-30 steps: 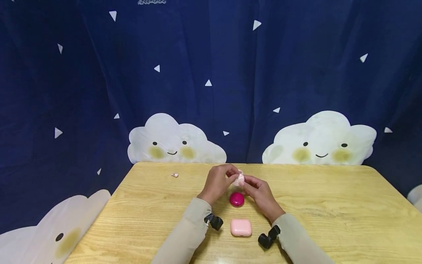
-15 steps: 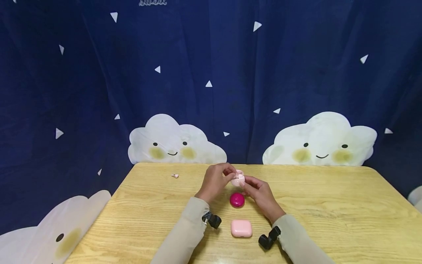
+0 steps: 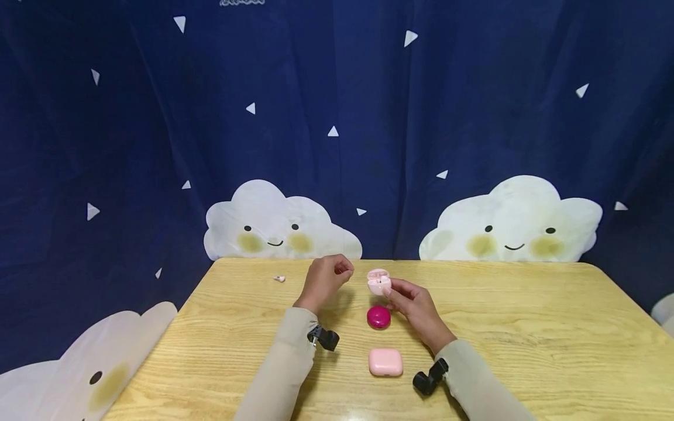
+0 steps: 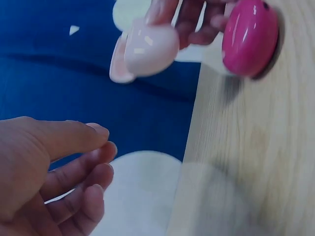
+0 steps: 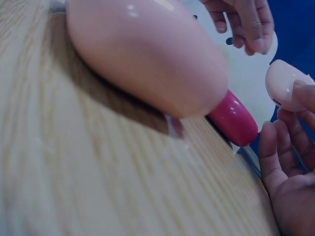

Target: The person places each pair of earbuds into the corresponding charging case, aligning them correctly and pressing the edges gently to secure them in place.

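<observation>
My right hand (image 3: 418,307) holds a pale pink earbud case (image 3: 379,285) above the table, thumb on its front. Its lid is raised, and a white earbud (image 3: 384,281) shows inside at the right side. My left hand (image 3: 325,280) hovers to the left of the case, apart from it. In the left wrist view the left fingers (image 4: 93,191) are loosely bent with the thumb near the index fingertip, nothing visible between them. A loose earbud (image 3: 279,279) lies on the table farther left. Below the case sits a round magenta case (image 3: 378,317), closed.
A closed, rounded pink case (image 3: 385,362) lies on the wooden table (image 3: 526,339), between the forearms and nearer the body. Behind the table's far edge hangs a dark blue curtain (image 3: 337,88) with white clouds and triangles.
My left hand has drawn away from the open earbud case, to the left. The right hand keeps the case in nearly the same spot, and its inside now shows.
</observation>
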Demonstrator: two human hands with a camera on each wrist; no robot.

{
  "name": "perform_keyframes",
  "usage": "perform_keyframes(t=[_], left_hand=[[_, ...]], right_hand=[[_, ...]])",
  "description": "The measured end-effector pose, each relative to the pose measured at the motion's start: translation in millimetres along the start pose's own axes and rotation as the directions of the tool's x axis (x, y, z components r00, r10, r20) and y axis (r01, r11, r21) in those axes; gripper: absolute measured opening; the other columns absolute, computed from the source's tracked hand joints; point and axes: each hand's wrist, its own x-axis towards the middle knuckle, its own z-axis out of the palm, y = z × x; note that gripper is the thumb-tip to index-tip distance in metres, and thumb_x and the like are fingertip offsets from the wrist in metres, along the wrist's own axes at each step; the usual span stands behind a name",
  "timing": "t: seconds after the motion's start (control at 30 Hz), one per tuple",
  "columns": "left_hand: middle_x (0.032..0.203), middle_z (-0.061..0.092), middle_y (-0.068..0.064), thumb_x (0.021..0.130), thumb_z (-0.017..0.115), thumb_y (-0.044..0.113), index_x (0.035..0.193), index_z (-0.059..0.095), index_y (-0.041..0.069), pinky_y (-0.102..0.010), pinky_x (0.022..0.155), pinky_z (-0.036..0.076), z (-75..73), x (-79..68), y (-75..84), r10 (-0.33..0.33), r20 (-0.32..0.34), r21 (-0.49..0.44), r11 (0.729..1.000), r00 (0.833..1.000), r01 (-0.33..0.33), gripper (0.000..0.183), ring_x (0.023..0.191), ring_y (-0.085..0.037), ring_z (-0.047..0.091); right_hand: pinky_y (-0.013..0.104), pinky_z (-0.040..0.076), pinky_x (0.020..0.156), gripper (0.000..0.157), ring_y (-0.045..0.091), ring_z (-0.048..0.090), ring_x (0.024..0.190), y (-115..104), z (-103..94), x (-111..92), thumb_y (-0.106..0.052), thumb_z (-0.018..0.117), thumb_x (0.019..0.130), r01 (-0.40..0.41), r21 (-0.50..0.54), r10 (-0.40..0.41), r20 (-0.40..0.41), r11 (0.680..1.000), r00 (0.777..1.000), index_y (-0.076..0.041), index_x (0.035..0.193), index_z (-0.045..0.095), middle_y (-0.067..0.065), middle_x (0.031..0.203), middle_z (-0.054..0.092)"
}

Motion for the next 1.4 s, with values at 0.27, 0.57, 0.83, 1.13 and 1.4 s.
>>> perform_keyframes(t=[0.27, 0.57, 0.83, 1.13, 1.4], left_hand=[[0.071, 0.064, 0.009, 0.085, 0.073, 0.011, 0.08, 0.069, 0.018, -0.028, 0.064, 0.048, -12.6, -1.0, -18.4, -0.059, -0.029, 0.042, 0.997, 0.998, 0.06, 0.009, 0.066, -0.008, 0.058], [0.075, 0.067, 0.005, 0.085, 0.07, 0.011, 0.078, 0.069, 0.017, -0.034, 0.062, 0.048, -33.6, -2.4, -36.9, -0.194, -0.106, 0.154, 0.966, 0.975, 0.209, 0.009, 0.068, -0.014, 0.061], [0.077, 0.068, 0.001, 0.083, 0.068, 0.012, 0.08, 0.07, 0.016, -0.039, 0.064, 0.047, -54.4, -11.6, -56.2, -0.366, -0.151, 0.165, 0.907, 0.918, 0.388, 0.006, 0.07, -0.021, 0.062], [0.087, 0.069, -0.007, 0.091, 0.062, 0.017, 0.096, 0.07, 0.012, -0.042, 0.065, 0.046, -69.0, -23.9, -75.4, -0.475, -0.176, 0.087, 0.865, 0.862, 0.494, 0.011, 0.071, -0.023, 0.061], [0.09, 0.07, -0.01, 0.093, 0.058, 0.018, 0.105, 0.069, 0.011, -0.042, 0.066, 0.045, -72.0, -28.3, -85.4, -0.541, -0.164, 0.044, 0.831, 0.825, 0.554, 0.018, 0.072, -0.026, 0.061]], right_hand=[[0.036, 0.056, 0.08, 0.041, 0.027, 0.063, 0.096, 0.4, 0.1, 1.1, -0.015, 0.069, 0.09, 0.017, 0.007, -0.017, 0.014, 1.0, 1.0, 0.007, 0.123, 0.06, 0.014, 0.109, 0.065], [0.036, 0.056, 0.079, 0.041, 0.029, 0.063, 0.098, -3.3, 0.0, 1.6, -0.018, 0.07, 0.09, 0.019, -0.008, -0.019, 0.013, 1.0, 1.0, 0.005, 0.123, 0.061, 0.012, 0.109, 0.065], [0.033, 0.056, 0.078, 0.041, 0.025, 0.064, 0.095, -1.3, -1.3, 0.8, -0.016, 0.07, 0.089, 0.012, 0.004, -0.012, 0.004, 1.0, 1.0, 0.006, 0.123, 0.06, 0.011, 0.108, 0.065], [0.035, 0.056, 0.079, 0.041, 0.029, 0.063, 0.098, 2.0, -1.1, -0.9, -0.018, 0.071, 0.089, 0.005, 0.018, -0.006, 0.016, 1.0, 1.0, 0.004, 0.122, 0.061, 0.008, 0.107, 0.066], [0.034, 0.056, 0.079, 0.042, 0.026, 0.064, 0.096, -0.7, -1.5, -0.8, -0.017, 0.07, 0.089, 0.018, 0.018, -0.019, 0.017, 1.0, 1.0, 0.006, 0.123, 0.06, 0.011, 0.109, 0.065]])
